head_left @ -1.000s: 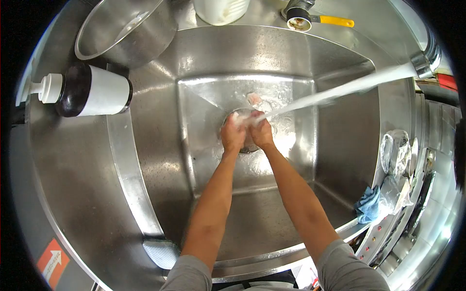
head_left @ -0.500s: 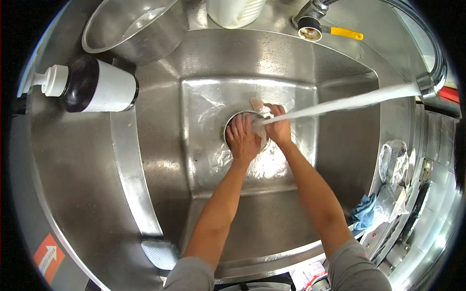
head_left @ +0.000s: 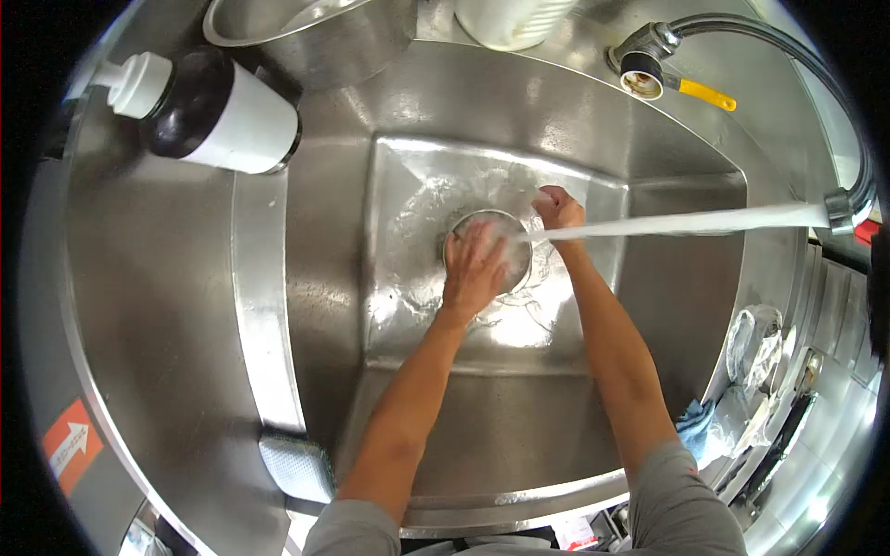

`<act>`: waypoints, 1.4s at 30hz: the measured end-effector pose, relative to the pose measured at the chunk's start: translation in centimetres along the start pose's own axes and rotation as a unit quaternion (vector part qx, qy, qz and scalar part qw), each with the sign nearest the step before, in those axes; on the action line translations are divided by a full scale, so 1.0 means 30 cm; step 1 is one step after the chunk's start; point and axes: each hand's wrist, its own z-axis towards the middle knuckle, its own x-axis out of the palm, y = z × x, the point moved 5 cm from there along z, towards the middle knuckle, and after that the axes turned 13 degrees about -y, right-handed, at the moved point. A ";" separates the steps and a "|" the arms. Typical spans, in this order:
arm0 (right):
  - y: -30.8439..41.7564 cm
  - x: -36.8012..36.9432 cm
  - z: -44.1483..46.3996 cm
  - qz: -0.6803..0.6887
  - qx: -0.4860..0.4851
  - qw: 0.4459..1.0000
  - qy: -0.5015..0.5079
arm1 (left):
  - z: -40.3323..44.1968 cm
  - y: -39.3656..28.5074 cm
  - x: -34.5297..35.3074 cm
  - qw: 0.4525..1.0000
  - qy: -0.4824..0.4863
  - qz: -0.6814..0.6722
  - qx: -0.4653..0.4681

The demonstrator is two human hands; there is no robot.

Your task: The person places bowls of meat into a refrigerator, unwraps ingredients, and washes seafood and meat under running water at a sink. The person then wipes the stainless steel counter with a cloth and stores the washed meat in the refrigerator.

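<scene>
Over a round metal-rimmed drain or bowl at the bottom of the sink, my left hand reaches in with its fingers apart, slightly smeared by motion and water. I cannot tell which of the two the round thing is. My right hand is closed just up and right of the rim; what it holds, if anything, is hidden. A strong water stream runs from the hose faucet's spout leftward, passing at the right wrist and reaching the round rim. Shallow water ripples around both hands.
The deep steel sink surrounds my arms. At left are a pump bottle and, lower, a grey sponge. Behind stand a steel pot, a white container and a yellow-handled valve. A blue cloth lies at right.
My right hand has come away from the round rim, up and to the right, and closed. A small pale piece beside it is no longer visible. The camera view has shifted.
</scene>
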 end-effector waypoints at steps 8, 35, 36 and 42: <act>0.229 0.028 -0.287 0.057 -0.135 0.985 0.090 | -0.232 0.325 0.076 0.885 -0.075 -0.151 -0.434; 0.865 -0.662 -0.435 -0.436 -0.490 0.652 0.380 | -0.198 -0.715 -0.386 0.243 -0.244 -0.754 -0.559; 0.852 -0.689 -0.436 -0.465 -0.512 0.633 0.348 | -0.203 -0.753 -0.388 0.241 -0.244 -0.756 -0.557; 0.865 -0.850 -0.431 -0.544 -0.492 0.563 0.381 | -0.173 -0.934 -0.365 0.158 -0.178 -0.816 -0.526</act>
